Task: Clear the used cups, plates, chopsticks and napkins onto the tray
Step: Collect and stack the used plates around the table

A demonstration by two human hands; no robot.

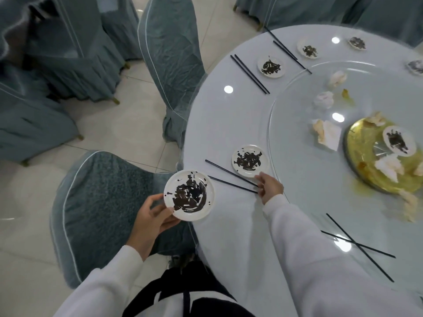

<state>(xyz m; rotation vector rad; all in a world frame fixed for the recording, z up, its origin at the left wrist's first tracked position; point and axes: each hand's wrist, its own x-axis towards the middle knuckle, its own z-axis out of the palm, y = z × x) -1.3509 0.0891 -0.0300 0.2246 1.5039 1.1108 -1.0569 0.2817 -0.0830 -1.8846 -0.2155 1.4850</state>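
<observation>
**A:** While the head camera looked down, what did each hand have?

**B:** The left hand held a soiled plate by its near rim, thumb on top and fingers curled beneath, out past the bench edge above a covered chair. The right hand lay on the bench, its grip closed in a pinch on the near ends of a pair of chopsticks, just beside a second dirty plate.

**A:** How would those handle?

**B:** I judged the plates light, stiff and breakable, with wet sauce that could slide if tilted, so a level hold at the rim suited them. The chopsticks looked thin, smooth and prone to rolling; pinching both together near one end seemed safest.

**A:** And around them?

**B:** More plates and chopsticks lay along the far edge, a crossed pair sat at right, and crumpled napkins lay on the glass turntable. No tray was in view.
</observation>
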